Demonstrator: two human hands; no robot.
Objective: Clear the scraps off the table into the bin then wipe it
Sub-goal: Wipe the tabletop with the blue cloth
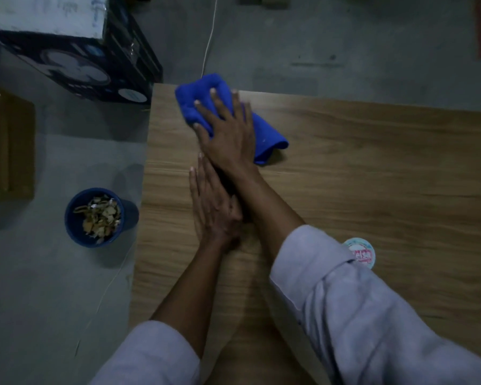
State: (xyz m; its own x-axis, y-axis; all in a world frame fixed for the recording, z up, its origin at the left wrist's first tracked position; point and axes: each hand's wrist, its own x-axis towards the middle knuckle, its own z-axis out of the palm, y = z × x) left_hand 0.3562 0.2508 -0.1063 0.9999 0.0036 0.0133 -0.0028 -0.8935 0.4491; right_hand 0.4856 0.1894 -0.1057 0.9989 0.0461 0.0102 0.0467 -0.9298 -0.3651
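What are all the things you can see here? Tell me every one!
cloth: one, bright blue, bunched at the table's far left corner under a hand
table: one, light wood grain, fills the right of the view
bin: one, dark blue, on the floor left of the table
scraps: a heap, tan and yellowish, inside the bin
round lid or sticker: one, pale with pink print, on the table partly behind a sleeve
box: one, dark printed, on the floor, top left
cardboard: one, brown, at the left edge
cord: one, white, on the grey floor
right hand: pressing flat on the cloth
left hand: flat on the table, holding nothing
sleeves: two, pale, rolled
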